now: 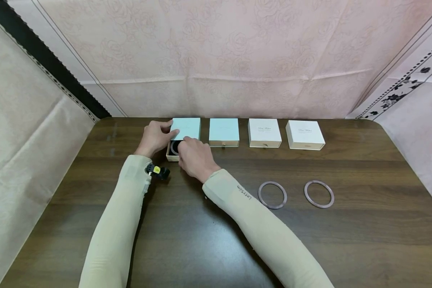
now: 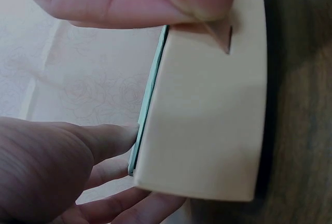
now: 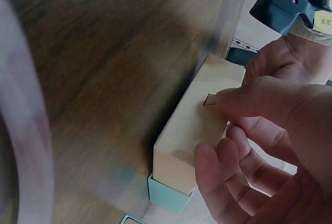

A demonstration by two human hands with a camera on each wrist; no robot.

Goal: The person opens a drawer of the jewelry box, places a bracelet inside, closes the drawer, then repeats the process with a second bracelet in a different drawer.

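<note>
A drawer-style gift box with a teal sleeve (image 1: 185, 127) stands at the back left of the table, its cream drawer (image 1: 172, 159) pulled partly out. Dark lining and part of a pale ring show inside the drawer. My left hand (image 1: 155, 138) grips the teal sleeve by its left side, thumb on the top edge. At the drawer's front, my right hand (image 1: 198, 159) pinches the small pull tab (image 3: 211, 99) between thumb and finger. The fingers partly hide the drawer in the head view.
To the right stand another teal box (image 1: 224, 130) and two white boxes, one nearer (image 1: 264, 130) and one farther right (image 1: 305, 132). Two pale purple bangles, a left bangle (image 1: 285, 196) and a right bangle (image 1: 332, 197), lie on the wooden table (image 1: 187, 240). Patterned cloth (image 1: 230, 52) hangs behind.
</note>
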